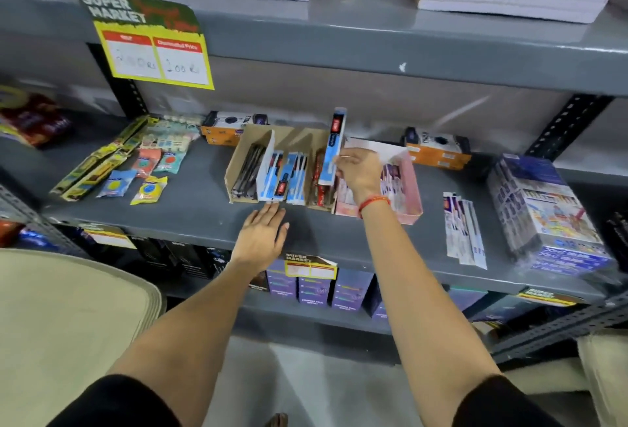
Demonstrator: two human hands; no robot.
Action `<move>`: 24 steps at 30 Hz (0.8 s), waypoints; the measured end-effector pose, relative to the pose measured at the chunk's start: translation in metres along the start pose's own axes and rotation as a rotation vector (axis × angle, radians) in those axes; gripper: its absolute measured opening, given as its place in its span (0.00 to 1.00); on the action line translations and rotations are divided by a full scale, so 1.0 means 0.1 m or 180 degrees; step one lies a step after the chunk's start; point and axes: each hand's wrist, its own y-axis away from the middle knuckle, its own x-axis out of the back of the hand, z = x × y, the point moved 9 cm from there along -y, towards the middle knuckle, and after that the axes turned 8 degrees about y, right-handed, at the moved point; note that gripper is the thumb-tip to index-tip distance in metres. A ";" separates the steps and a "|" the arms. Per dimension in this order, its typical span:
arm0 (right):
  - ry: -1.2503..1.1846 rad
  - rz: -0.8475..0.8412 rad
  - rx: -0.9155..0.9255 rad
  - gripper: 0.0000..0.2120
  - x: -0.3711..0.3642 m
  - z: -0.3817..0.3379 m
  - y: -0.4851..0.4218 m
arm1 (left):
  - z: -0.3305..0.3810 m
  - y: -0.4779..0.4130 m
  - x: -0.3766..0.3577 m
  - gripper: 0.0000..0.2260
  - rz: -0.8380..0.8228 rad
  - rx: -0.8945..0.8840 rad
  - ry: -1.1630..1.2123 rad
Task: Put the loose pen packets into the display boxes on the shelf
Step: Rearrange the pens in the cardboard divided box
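Right hand pinching blue pen packet upright over brown display box, for sliding between standing rows. Left hand flat, fingers together, at box front, probably steadying. More loose packets lying right.

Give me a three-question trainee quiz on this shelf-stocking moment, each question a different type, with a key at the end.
1. True or false: the right hand holds a blue and white pen packet upright above the brown display box.
2. Multiple choice: the left hand is
A. gripping a packet
B. flat and open on the shelf just in front of the brown display box
C. inside the pink display box
3. Fill in: a loose pile of white pen packets lies on the shelf to the ____ of the pink display box.

Key: 1 true; 2 B; 3 right
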 end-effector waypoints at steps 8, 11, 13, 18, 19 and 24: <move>0.0722 -0.0659 -0.0118 0.13 -0.91 -0.19 0.10 | -0.34 0.15 0.06 0.27 0.0105 0.0376 -0.0006; 0.1150 -0.0634 0.0014 0.09 -1.06 -0.37 0.14 | -0.34 0.16 0.06 0.26 0.0166 0.0403 0.0034; 0.1449 -0.0811 -0.0081 0.11 -1.16 -0.33 0.18 | -0.36 0.16 0.06 0.25 0.0195 0.0399 0.0077; 0.1694 -0.1565 -0.0421 0.17 -1.40 0.13 0.22 | -0.35 0.14 0.06 0.22 0.0279 0.0342 0.0154; 0.1758 -0.1627 -0.0410 0.14 -1.42 0.17 0.21 | -0.35 0.13 0.07 0.22 0.0291 0.0325 0.0154; 0.2097 -0.1262 -0.0113 0.16 -1.47 0.17 0.02 | -0.34 0.13 0.09 0.22 0.0331 0.0307 0.0105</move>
